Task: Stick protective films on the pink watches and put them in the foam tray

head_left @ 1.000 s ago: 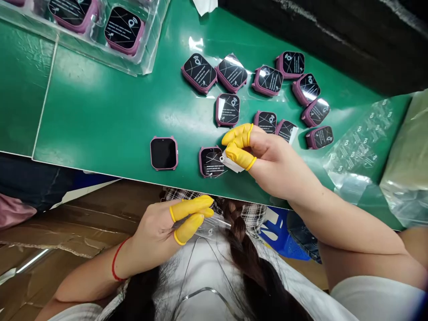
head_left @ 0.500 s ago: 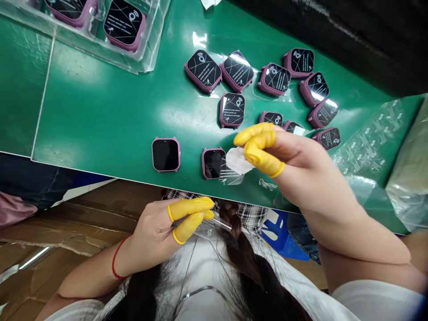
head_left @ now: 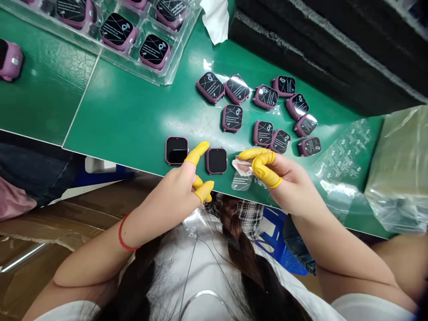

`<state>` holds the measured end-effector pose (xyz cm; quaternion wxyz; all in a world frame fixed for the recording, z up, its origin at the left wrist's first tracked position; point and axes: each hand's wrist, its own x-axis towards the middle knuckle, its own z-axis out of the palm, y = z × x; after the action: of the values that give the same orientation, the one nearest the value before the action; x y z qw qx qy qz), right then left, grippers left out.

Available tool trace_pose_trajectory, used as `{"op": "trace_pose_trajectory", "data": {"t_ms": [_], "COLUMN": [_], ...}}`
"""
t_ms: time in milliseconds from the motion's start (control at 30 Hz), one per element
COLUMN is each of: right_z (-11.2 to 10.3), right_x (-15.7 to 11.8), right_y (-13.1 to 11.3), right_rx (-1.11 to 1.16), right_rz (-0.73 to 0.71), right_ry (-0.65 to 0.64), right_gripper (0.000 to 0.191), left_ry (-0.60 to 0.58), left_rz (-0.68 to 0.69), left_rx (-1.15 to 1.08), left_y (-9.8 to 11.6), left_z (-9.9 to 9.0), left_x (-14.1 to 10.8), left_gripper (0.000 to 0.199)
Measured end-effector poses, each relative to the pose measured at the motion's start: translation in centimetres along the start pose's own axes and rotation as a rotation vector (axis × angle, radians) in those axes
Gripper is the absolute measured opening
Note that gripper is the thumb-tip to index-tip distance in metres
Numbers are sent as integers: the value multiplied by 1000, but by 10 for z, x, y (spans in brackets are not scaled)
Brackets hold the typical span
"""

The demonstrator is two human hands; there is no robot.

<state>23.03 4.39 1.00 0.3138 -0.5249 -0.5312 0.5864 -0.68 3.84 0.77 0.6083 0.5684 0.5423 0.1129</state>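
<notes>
My left hand (head_left: pixel 177 189), with yellow finger cots, is at the table edge. Its index finger stretches between two pink smartwatches with plain black screens, the left watch (head_left: pixel 176 150) and the right watch (head_left: pixel 217 161). The other fingers pinch a clear protective film (head_left: pixel 194 222) hanging below them. Right of the watches, my right hand (head_left: pixel 276 174) pinches a crumpled white wipe (head_left: pixel 241 167) between yellow-cotted fingers. Under the wipe, a printed film (head_left: pixel 241 182) lies near the table edge, apart from the right watch.
Several pink watches with printed screen films, one of them here (head_left: pixel 232 117), lie farther back on the green table (head_left: pixel 133 116). A clear tray (head_left: pixel 167 79) of watches stands back left. Black foam (head_left: pixel 301 49), a plastic-wrapped stack (head_left: pixel 397 165) and a patterned clear sheet (head_left: pixel 347 147) are at right.
My left hand has risen to the table, its index finger now extended beside the right watch. The printed film, earlier against that watch, now lies clear of it. My right hand has moved slightly lower.
</notes>
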Motion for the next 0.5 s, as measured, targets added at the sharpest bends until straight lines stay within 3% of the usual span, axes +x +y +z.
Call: {"op": "trace_pose_trajectory", "data": {"t_ms": [100,233,367,500], "right_z": [4,20,31,30], "right_x": [1,23,45,47], "right_y": [-16,-31,-27,-22], "right_rx": [83,88,103,70], "right_rz": [-66,-120,-126,-119], "right_ry": [6,-121,-250,-297], "right_gripper": [9,7,15,19], "left_ry": [-5,27,92,140], "left_rz": [-1,-36,-45,-52], "left_rx": [11,63,138,192], "left_y": [3,5,4,5], "left_z": [1,2,6,9], "left_x": [6,10,14,15], "left_gripper": [75,72,62,57]}}
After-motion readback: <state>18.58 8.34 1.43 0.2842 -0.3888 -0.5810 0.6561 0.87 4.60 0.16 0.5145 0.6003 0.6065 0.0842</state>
